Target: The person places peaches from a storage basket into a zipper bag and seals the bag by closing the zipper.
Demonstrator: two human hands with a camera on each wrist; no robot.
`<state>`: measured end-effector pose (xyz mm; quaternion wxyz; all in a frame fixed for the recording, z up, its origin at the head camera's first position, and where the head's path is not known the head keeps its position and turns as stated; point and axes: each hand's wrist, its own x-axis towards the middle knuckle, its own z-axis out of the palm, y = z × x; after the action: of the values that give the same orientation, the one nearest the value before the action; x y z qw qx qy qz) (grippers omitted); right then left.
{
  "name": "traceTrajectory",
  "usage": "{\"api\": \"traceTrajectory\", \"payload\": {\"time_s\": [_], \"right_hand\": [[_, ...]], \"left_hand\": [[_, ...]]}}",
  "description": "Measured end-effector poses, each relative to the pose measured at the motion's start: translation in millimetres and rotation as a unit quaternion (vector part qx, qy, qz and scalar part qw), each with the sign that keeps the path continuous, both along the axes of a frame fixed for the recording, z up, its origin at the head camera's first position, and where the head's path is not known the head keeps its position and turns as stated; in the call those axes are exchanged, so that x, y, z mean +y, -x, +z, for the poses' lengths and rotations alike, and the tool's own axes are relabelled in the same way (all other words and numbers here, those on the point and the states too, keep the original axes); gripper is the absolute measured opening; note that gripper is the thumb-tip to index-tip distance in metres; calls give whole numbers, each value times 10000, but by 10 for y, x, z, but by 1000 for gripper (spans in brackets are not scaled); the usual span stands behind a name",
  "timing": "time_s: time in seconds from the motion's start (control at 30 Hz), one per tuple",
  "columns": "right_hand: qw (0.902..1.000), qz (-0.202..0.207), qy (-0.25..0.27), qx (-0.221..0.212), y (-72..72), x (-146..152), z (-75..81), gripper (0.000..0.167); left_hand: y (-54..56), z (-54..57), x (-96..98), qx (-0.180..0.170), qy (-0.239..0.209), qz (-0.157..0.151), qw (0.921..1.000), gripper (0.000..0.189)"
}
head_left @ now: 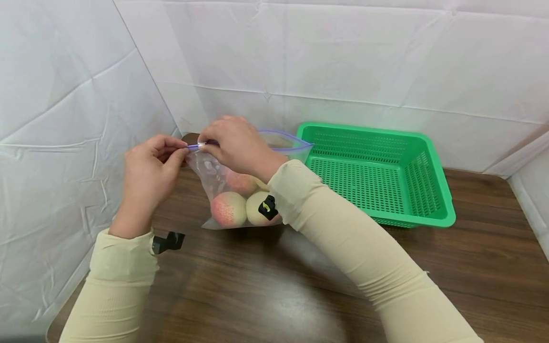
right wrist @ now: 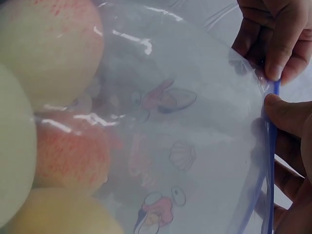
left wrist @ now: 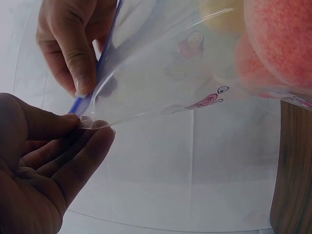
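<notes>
A clear zip-top bag [head_left: 207, 172] with a purple-blue seal strip and small printed cartoon figures holds several pink-and-cream peaches [head_left: 228, 209]. My left hand [head_left: 150, 166] pinches the bag's left top corner between thumb and fingers. Right beside it, my right hand [head_left: 236, 145] pinches the seal strip [right wrist: 272, 146] with its thumb on the near side. Toward the right end, the bag's mouth [head_left: 280, 139] gapes. In the left wrist view both hands' fingertips sit close together on the strip, and the peaches bulge low in the bag.
A green plastic basket [head_left: 442, 190] with perforated walls stands right of the bag on the dark wooden table [head_left: 240, 295]. White cloth sheets [head_left: 364, 57] hang behind and at the sides. My right forearm crosses in front of the bag's right part.
</notes>
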<state>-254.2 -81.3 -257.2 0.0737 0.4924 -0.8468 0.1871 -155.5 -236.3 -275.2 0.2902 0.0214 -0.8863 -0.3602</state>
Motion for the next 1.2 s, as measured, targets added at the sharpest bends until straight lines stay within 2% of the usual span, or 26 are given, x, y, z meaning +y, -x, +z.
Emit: {"api": "traceTrajectory", "payload": {"time_s": [0.2, 1.2], "right_hand": [[9999, 35, 130, -102, 27, 62, -22, 24], [9984, 231, 178, -476, 145, 198, -64, 21]], "left_hand": [[2, 3, -14, -33, -25, -30, 10000, 13], [-6, 9, -80, -184, 9, 212, 9996, 11]]}}
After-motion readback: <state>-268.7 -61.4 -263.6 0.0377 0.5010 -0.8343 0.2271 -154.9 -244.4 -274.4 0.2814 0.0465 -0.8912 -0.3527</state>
